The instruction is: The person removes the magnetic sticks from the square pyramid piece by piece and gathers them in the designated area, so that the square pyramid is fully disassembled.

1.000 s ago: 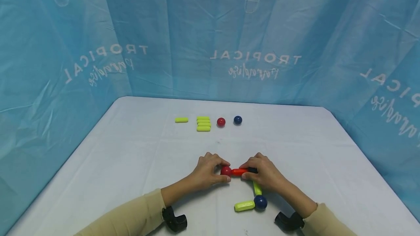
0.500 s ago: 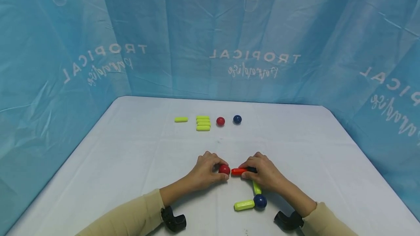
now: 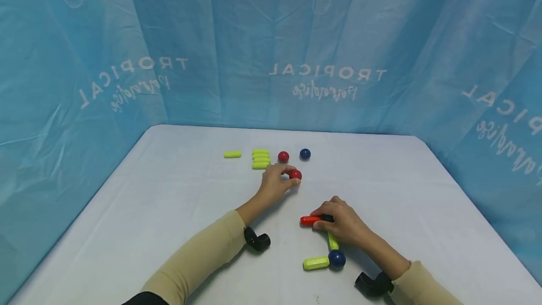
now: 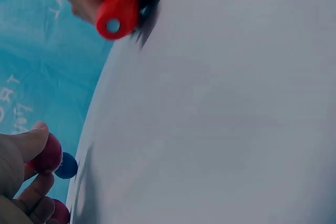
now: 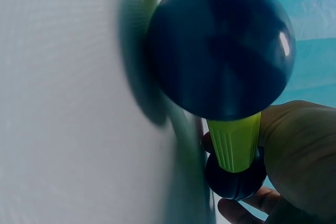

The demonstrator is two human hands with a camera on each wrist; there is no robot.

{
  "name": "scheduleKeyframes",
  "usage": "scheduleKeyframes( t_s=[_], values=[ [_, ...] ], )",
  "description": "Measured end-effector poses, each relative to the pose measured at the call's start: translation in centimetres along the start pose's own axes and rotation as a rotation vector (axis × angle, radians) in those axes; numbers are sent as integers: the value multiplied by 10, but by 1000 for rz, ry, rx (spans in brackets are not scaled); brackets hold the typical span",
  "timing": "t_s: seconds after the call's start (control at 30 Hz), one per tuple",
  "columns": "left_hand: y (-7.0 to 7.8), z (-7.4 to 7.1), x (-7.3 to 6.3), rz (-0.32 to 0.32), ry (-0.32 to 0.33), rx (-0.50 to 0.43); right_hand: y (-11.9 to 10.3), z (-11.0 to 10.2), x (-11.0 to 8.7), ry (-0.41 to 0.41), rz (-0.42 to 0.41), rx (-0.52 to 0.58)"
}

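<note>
Between thumb and fingers my left hand (image 3: 272, 186) pinches a glossy red ball (image 3: 296, 174), just in front of the back row of pieces; the left wrist view shows the same red ball (image 4: 48, 154) close up. My right hand (image 3: 346, 224) grips a joined chain at its dark ball (image 5: 236, 177), mostly covered by the fingers in the head view. From it a red stick (image 3: 310, 220) points left, with a round silvery spot in its end (image 4: 113, 25). A yellow-green stick (image 3: 333, 242) runs toward me to a blue ball (image 3: 337, 259), which bears another yellow-green stick (image 3: 316, 263).
Behind the left hand lie several yellow-green sticks (image 3: 260, 158) side by side and one lone stick (image 3: 232, 154). A second red ball (image 3: 283, 156) and a blue ball (image 3: 305, 154) stand beside them. Blue printed sheeting (image 3: 237, 51) encloses the white table (image 3: 169, 201).
My left hand has carried the red ball from the red stick's tip, first slightly left, then away toward the back row. The right hand keeps its grip on the chain, almost unmoved.
</note>
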State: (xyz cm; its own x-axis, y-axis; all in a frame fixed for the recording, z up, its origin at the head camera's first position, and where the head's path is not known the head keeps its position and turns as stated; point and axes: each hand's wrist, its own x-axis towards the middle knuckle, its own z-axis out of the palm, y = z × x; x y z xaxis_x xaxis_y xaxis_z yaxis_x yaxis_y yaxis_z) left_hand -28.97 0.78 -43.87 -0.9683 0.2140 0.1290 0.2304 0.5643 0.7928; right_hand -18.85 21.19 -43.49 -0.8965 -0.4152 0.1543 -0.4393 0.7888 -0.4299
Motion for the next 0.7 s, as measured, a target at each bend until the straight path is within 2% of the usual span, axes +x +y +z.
scheduleKeyframes(
  t_s=[0.1,0.27,0.4,0.7],
  values=[
    [4,8,16,-3,52,38,1,1,0,0,2,0],
    [8,15,35,-53,112,87,2,0,1,6,3,-9],
    [7,18,42,-75,129,119,1,-1,1,5,0,-11],
    [5,26,50,-82,150,212,3,0,0,12,-23,-36]
  ],
)
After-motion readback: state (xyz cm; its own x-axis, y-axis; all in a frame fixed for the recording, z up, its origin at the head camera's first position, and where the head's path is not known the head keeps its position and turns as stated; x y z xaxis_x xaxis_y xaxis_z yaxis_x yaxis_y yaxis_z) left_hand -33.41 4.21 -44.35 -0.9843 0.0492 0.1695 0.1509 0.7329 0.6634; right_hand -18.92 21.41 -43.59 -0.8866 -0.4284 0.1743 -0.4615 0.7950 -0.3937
